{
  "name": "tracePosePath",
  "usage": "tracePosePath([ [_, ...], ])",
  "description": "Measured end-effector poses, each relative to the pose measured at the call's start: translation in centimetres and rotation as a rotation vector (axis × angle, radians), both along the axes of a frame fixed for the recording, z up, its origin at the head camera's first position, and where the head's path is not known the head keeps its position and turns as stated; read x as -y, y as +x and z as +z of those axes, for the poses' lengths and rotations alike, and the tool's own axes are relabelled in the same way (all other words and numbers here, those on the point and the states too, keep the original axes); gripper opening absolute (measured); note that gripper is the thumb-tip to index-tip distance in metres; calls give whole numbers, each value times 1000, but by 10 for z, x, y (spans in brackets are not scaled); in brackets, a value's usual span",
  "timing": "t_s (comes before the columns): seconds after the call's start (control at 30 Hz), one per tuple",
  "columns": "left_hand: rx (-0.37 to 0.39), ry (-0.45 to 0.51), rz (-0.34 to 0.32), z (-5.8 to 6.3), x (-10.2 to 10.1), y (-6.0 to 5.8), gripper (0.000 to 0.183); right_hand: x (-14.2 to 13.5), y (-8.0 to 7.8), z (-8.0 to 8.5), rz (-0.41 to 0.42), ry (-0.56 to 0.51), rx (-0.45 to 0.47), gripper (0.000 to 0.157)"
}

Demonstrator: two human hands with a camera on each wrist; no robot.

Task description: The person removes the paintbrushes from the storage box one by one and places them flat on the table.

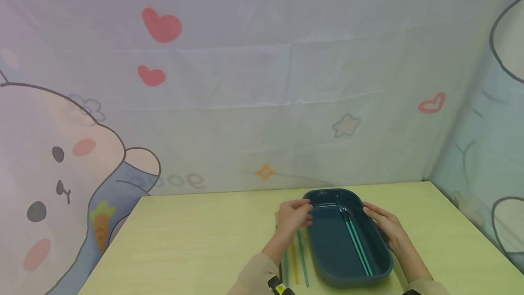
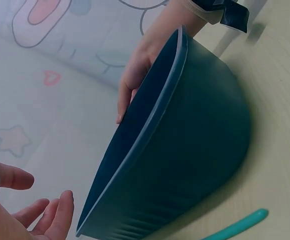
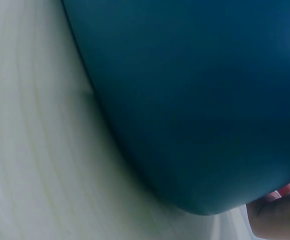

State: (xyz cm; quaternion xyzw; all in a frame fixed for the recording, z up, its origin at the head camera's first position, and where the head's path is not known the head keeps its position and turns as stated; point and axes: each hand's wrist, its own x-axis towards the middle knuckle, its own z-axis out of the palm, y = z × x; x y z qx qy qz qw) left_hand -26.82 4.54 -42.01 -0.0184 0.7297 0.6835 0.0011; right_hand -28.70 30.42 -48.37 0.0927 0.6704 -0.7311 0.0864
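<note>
- Blue bin (image 1: 327, 245): flat on the table (image 1: 196, 240), between our left fingers and our right fingers, most of it nearer us than either set.
- Left hand (image 1: 292, 216): just beside the bin's far left rim. Fingers loosely bent, thumb apart from them, grip unloaded as far as we see. Rim contact: we can't tell.
- Right hand (image 1: 386, 229): fingers on the rim and outer wall at the bin's right side. We can't tell whether they pinch it or just rest there.
- Two green brushes (image 1: 355, 245): inside the bin, side by side, slanted, left of our right fingers.
- Loose on the table, nearer us than our left fingers: slim green stick (image 1: 302, 258) nearest the bin, then yellow stick (image 1: 294, 263), second green stick (image 1: 286, 272), dark stick (image 1: 280, 271), the last partly under our left forearm.
- Printed cloth (image 1: 245, 81): hangs beyond both sets of fingers.
</note>
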Motion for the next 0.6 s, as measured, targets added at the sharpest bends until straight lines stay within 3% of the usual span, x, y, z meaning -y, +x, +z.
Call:
tracePosePath([
  [0.6, 8, -24, -33, -4, -33, -4, 28, 0, 0, 0, -16, -23, -13, 14],
])
